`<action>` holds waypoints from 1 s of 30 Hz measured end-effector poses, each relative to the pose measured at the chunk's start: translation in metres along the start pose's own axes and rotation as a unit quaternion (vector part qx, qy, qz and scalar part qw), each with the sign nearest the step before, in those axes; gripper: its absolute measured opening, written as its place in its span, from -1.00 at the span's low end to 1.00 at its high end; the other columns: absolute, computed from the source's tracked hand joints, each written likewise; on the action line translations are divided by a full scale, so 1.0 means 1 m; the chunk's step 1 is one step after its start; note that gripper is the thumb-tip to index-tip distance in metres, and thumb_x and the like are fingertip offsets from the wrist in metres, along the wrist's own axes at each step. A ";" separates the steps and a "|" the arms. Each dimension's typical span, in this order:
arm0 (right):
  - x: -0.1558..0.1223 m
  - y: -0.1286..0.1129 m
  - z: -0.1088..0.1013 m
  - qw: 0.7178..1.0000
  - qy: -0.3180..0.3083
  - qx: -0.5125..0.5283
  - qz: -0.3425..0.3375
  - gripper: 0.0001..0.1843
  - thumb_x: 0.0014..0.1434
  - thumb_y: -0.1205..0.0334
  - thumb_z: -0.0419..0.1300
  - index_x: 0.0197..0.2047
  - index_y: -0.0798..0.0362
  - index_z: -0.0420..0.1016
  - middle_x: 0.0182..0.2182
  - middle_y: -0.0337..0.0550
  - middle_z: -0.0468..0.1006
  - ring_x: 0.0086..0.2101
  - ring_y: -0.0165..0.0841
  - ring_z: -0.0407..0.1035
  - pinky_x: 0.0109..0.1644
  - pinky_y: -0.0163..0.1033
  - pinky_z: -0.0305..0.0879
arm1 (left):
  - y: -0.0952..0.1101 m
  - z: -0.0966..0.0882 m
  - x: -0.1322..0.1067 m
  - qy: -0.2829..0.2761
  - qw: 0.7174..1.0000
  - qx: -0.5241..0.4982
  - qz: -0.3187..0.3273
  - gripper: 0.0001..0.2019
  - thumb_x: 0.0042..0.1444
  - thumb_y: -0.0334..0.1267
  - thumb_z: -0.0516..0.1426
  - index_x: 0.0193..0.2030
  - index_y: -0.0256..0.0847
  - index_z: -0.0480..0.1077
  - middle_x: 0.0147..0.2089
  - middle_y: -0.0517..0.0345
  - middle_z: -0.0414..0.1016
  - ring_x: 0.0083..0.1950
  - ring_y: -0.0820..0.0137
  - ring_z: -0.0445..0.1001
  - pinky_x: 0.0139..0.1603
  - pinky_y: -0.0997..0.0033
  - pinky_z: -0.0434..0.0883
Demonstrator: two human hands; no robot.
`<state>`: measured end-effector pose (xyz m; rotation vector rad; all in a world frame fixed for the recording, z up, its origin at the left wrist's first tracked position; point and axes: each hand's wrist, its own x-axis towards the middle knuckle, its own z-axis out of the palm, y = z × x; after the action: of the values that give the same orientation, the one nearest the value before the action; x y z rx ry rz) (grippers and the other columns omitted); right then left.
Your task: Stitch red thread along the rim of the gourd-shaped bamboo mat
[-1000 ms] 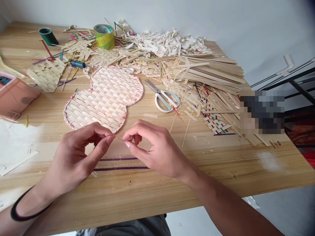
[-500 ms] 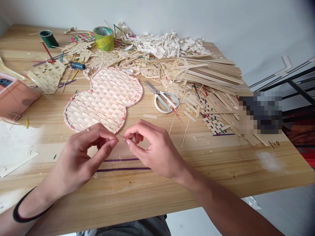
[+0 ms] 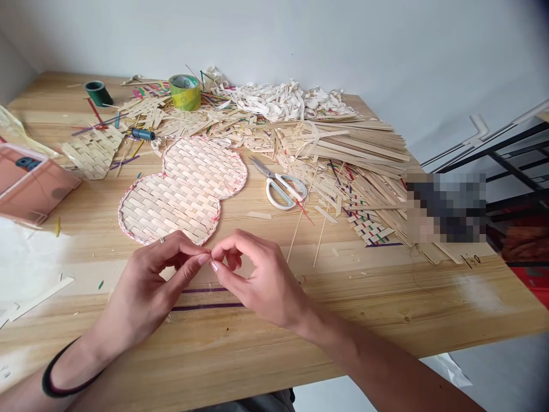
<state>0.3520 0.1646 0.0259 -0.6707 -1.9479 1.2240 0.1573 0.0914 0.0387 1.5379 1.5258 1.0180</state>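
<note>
My left hand [image 3: 150, 289] and my right hand [image 3: 263, 283] meet in front of me, above the table. Thumb and forefinger of each are pinched, and the fingertips almost touch. Whatever sits between them is very thin, and I cannot make out its kind. Just beyond my left hand lies a woven gourd-shaped mat [image 3: 171, 209] with a red-and-white wrapped rim. White-handled scissors [image 3: 281, 191] rest to its right, blades partly apart. Beneath my hands, two purple strips [image 3: 208, 306] run across the wooden table [image 3: 266, 363].
Toward the back lie a bundle of pale strips [image 3: 355, 140], white ribbon scraps [image 3: 291, 100], a yellow tape roll [image 3: 185, 94] and a green spool [image 3: 98, 94]. A pink box [image 3: 43, 191] stands at the left. Woven scraps [image 3: 371, 226] lie at the right.
My fingertips have come closer together; the thin sliver that showed between them is now mostly hidden. The view has tilted up, so the table things appear lower.
</note>
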 end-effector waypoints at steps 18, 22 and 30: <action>0.005 -0.001 -0.006 0.994 -0.019 0.091 0.049 -0.93 0.34 0.35 0.38 -0.22 0.05 0.59 -0.31 -0.27 0.59 -0.32 -0.44 0.41 -0.19 -0.31 0.36 | 0.004 -0.001 0.000 -0.007 0.997 -0.075 -0.029 -0.78 0.41 -0.07 0.24 -0.16 -0.14 0.60 -0.39 0.27 0.44 -0.44 0.53 0.30 -0.44 0.58 0.29; 0.004 0.001 -0.007 0.994 -0.021 0.109 -0.003 -0.92 0.34 0.36 0.36 -0.22 0.04 0.58 -0.20 -0.19 0.59 -0.25 -0.41 0.43 -0.14 -0.28 0.42 | 0.005 -0.001 0.000 -0.018 0.996 -0.080 -0.026 -0.78 0.41 -0.10 0.22 -0.20 -0.16 0.58 -0.36 0.24 0.46 -0.41 0.52 0.33 -0.42 0.57 0.31; 0.001 -0.004 -0.008 0.972 -0.077 0.218 0.029 -0.81 0.25 0.43 0.30 -0.29 0.00 0.38 -0.16 -0.12 0.69 -0.15 -0.33 0.56 0.00 -0.15 0.46 | 0.004 -0.003 0.004 -0.046 0.988 -0.127 -0.069 -0.63 0.41 0.07 0.19 -0.24 -0.21 0.52 -0.44 0.24 0.41 -0.46 0.51 0.26 -0.46 0.53 0.26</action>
<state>0.3578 0.1678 0.0318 -0.4158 -1.7015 1.7155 0.1567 0.0952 0.0439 1.2682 1.3610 1.0043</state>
